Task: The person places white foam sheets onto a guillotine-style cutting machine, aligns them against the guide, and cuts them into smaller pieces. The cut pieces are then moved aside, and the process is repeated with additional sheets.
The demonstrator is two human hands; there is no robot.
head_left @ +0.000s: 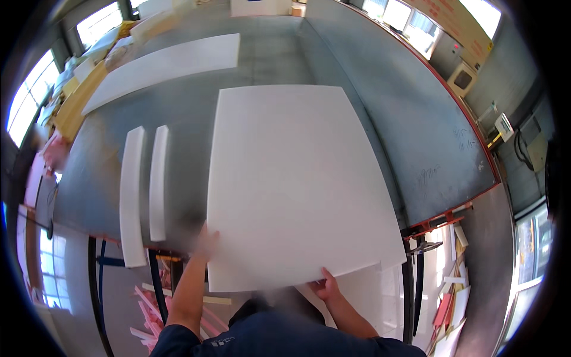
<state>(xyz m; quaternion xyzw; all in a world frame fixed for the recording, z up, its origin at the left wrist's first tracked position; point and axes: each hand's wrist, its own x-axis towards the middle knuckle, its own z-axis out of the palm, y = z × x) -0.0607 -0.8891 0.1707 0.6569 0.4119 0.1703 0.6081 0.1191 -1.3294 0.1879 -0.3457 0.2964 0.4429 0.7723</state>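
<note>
A large white foam board [291, 178] lies flat on the grey metal table, its near end reaching over the table's front edge toward my body. My right hand [325, 285] grips this near edge, thumb on top and fingers partly hidden underneath. At the board's left edge, close to its near corner, is my left hand [206, 243]; its fingers are too blurred to tell whether they are closed. A small step shows in the near edge by the right corner. Two narrow white foam strips [132, 196] [159, 184] lie side by side to the left.
The grey metal table [267, 56] has a raised grey panel [410, 119] along its right side. Another long white board [172, 62] lies at the far left. Foam offcuts [452, 303] are piled on the floor at right, with pink and white scraps [148, 315] below the table at left.
</note>
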